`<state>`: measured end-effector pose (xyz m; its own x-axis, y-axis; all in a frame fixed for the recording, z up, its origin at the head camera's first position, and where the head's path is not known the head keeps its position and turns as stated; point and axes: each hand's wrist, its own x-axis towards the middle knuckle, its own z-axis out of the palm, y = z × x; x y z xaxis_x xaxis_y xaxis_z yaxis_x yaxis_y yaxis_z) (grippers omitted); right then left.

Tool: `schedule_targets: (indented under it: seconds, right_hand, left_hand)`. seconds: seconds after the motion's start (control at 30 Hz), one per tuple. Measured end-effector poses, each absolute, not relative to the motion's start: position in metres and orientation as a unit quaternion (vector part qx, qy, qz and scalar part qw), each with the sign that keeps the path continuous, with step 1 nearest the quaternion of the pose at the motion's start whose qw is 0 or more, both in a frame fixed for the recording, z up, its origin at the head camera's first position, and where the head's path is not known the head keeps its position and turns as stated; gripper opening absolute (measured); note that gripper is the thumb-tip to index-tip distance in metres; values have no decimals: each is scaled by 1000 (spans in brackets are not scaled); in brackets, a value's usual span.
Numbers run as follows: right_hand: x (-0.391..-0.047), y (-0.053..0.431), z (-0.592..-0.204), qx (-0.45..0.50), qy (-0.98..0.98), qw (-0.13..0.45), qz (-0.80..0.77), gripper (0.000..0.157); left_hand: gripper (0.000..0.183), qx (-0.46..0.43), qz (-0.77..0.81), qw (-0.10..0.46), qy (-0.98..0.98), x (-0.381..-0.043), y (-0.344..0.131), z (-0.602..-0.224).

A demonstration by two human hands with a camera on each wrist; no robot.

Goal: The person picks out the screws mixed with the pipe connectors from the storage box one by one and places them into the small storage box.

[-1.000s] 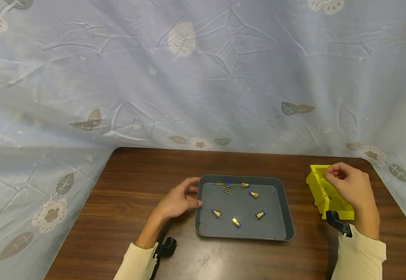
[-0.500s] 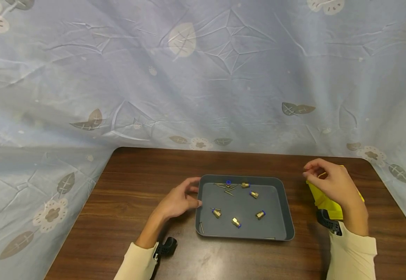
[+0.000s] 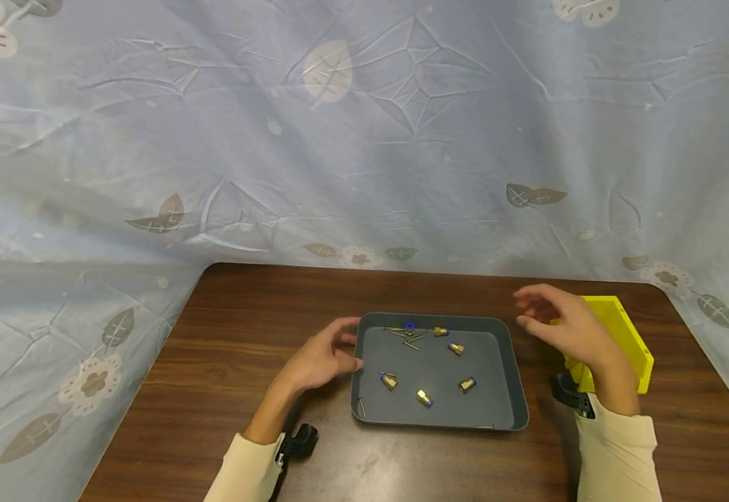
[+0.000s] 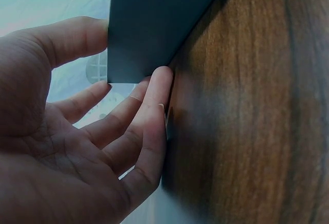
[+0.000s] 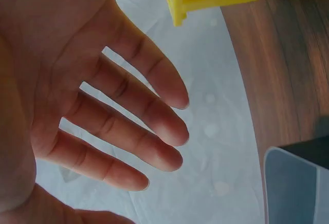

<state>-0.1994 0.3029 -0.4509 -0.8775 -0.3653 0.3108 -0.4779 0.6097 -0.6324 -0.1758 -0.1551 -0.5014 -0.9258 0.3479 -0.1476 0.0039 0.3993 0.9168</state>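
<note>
My left hand (image 3: 319, 357) rests at the left side of a dark grey tray (image 3: 439, 422). In the left wrist view its thumb (image 4: 85, 38) touches the tray's rim, and the loosely bent fingers lie by the lower corner. In the tray lie several brass pneumatic fittings with blue collars, one fitting (image 3: 424, 398) near the front. Several thin screws (image 3: 411, 345) are scattered there too, mostly at the back left. My right hand (image 3: 568, 324) hangs between the tray and a yellow bin (image 3: 629, 341), its fingers spread and holding nothing in the right wrist view.
The yellow bin stands on the right of the brown wooden table (image 3: 264, 300), partly hidden behind my right hand and wrist. A patterned pale blue cloth (image 3: 364, 153) hangs behind the table's far edge. Black camera mounts sit on both wrists.
My right hand has moved left from over the yellow bin towards the tray, and its fingers have spread. The bin now looks turned or tipped. My left hand and the tray have stayed still.
</note>
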Motion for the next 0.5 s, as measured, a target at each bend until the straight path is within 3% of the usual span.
schedule_targets:
  seconds: [0.27, 0.5]
  right_hand:
    - [-204, 289, -458, 256, -890, 15, 376, 58]
    - [-203, 273, -457, 261, -886, -5, 384, 64]
  left_hand:
    - [80, 106, 540, 160, 820, -176, -155, -501]
    - [80, 110, 540, 160, 819, -176, -156, -501]
